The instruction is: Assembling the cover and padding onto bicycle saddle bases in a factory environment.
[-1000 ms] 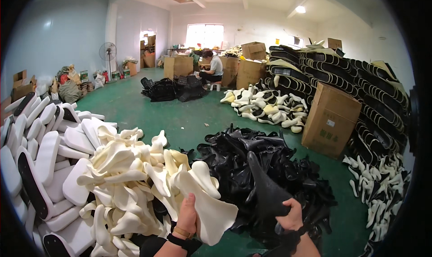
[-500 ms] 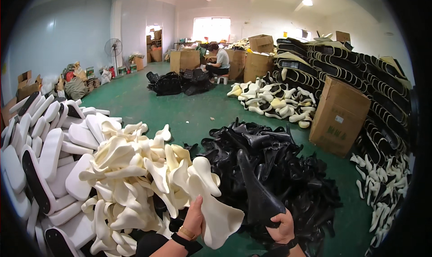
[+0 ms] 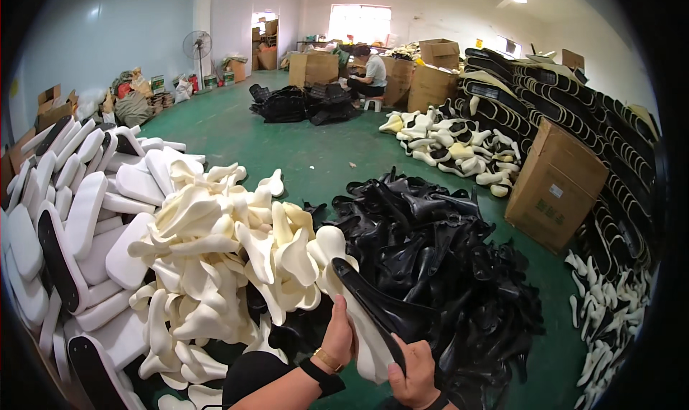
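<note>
In front of me my left hand (image 3: 337,334) grips a cream foam bicycle saddle pad (image 3: 369,356) by its left edge. My right hand (image 3: 414,373) is closed around the wide near end of a black saddle shell (image 3: 349,275). The shell lies along the right side of the pad, seen nearly edge-on, with both narrow ends pointing away from me. Whether the two are fitted together or only touching, I cannot tell. To the left is a heap of similar cream pads (image 3: 208,281); to the right spreads a heap of black shells (image 3: 459,266).
White padded seat boards (image 3: 86,209) are piled at far left. A cardboard box (image 3: 556,184) stands at right, before stacked black seat panels (image 3: 560,101). More foam pads (image 3: 459,148) lie beyond. Across the green floor (image 3: 301,148), a person (image 3: 372,72) sits on a low stool.
The black shell has moved left from apart to against the foam pad, carried by my right hand. My left hand has shifted slightly right, and the view has turned a little left.
</note>
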A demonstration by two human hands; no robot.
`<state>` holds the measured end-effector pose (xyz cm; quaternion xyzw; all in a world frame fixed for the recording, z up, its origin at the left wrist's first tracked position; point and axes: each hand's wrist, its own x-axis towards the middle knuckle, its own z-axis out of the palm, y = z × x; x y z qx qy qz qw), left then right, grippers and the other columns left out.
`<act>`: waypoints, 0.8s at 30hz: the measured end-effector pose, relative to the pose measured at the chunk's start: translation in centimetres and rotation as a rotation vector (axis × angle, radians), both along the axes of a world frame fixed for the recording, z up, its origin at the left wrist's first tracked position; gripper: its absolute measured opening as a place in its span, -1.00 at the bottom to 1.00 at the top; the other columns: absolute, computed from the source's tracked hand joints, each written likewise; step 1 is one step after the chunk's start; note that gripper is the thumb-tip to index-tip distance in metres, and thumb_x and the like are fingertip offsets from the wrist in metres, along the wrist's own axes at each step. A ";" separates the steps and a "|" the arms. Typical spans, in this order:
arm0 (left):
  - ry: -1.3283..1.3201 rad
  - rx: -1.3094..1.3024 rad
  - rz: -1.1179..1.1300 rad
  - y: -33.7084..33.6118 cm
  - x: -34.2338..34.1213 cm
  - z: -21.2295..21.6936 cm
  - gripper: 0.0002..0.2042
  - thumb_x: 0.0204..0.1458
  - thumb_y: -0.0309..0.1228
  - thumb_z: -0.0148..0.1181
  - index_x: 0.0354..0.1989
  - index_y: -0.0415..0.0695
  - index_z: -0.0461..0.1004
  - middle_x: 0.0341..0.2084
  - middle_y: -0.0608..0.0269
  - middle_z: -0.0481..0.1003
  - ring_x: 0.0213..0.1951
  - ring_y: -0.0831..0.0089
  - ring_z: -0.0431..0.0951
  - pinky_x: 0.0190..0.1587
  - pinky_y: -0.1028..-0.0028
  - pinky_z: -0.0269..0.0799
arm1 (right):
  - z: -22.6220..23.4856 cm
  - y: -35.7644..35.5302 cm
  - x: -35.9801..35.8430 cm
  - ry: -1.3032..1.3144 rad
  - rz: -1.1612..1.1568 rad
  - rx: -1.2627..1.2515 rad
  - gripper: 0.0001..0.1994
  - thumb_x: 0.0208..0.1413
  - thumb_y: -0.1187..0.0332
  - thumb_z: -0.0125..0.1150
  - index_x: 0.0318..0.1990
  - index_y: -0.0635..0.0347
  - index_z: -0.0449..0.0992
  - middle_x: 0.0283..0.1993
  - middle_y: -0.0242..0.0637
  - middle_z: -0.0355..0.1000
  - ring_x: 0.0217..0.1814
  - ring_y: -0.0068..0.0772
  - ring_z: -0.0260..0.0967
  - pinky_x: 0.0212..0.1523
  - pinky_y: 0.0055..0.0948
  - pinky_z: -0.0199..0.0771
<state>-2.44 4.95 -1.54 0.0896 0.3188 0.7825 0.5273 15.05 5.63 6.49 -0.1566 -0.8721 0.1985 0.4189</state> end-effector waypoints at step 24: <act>-0.106 0.027 0.025 -1.8 0.6 2.5 -0.44 0.25 0.14 -0.33 0.05 -0.10 0.33 -0.13 0.24 0.50 -0.11 0.38 0.50 0.01 0.38 0.40 | -0.9 -1.9 -1.3 -0.149 -0.021 0.021 -0.61 0.09 0.33 0.06 0.02 0.41 0.44 -0.30 -0.04 0.35 -0.26 -0.04 0.32 -0.18 -0.21 0.35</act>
